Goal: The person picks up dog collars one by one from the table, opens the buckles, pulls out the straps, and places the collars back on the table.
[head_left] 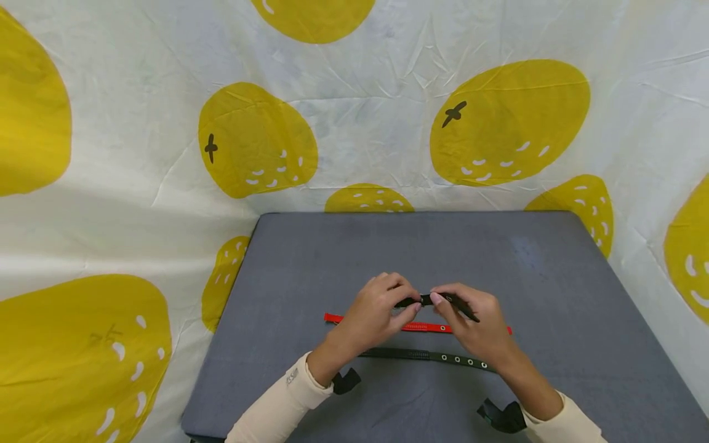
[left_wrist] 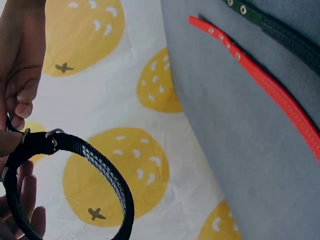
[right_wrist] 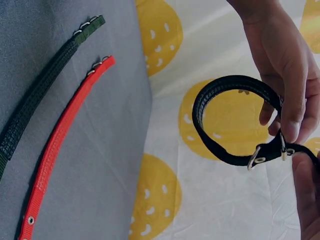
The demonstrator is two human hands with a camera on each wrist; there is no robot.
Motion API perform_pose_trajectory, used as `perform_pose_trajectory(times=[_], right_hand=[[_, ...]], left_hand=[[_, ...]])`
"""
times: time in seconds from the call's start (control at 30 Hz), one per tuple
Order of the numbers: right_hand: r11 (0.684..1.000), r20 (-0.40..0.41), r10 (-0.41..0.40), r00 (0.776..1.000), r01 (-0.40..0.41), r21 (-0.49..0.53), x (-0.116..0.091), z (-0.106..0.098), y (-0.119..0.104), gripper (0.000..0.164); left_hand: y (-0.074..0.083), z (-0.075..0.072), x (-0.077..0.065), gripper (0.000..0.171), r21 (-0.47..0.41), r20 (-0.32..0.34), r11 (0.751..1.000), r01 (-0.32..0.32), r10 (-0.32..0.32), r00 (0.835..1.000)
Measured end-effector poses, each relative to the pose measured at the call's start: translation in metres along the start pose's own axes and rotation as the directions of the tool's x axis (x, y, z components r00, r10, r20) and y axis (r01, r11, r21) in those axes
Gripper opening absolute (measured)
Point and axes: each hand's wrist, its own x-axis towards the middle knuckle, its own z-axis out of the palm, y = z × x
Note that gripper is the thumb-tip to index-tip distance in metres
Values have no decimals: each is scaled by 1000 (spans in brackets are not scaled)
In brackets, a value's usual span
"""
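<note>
A black pet collar (right_wrist: 205, 137) hangs in a loop between both hands, above the grey table. My left hand (head_left: 379, 307) pinches it by the metal buckle (right_wrist: 283, 145), thumb against fingers. The strap's end is gripped between the thumb and fingers of my right hand (head_left: 479, 320), with the tail sticking out past them. Near the buckle sits a D-ring (right_wrist: 254, 157). The loop's inner face shows a pale woven pattern in the left wrist view. In the head view the hands hide most of the loop.
Below the hands a red collar (head_left: 421, 327) lies stretched out on the grey padded table (head_left: 310, 258). Nearer to me lies a dark green collar (head_left: 410, 354) with metal eyelets. A white sheet (head_left: 376, 141) printed with yellow fruit hangs around the table's back and sides.
</note>
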Motion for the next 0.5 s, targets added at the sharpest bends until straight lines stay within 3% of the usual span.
perform_pose_trajectory(times=[0.13, 0.27, 0.37, 0.5], right_hand=[[1000, -5, 21, 1000, -21, -6, -5, 3, 5, 29], [983, 15, 174, 985, -175, 54, -14, 4, 14, 22], [930, 39, 330, 943, -332, 157, -18, 2, 17, 16], [856, 34, 470, 882, -465, 225, -19, 2, 16, 12]], left_hand=[[0, 1, 1, 6, 47, -7, 999, 10, -10, 1000], [0, 3, 1, 6, 77, -3, 997, 29, -29, 1000], [1, 4, 1, 6, 88, -3, 995, 45, -45, 999], [4, 4, 2, 4, 114, 12, 991, 65, -67, 998]])
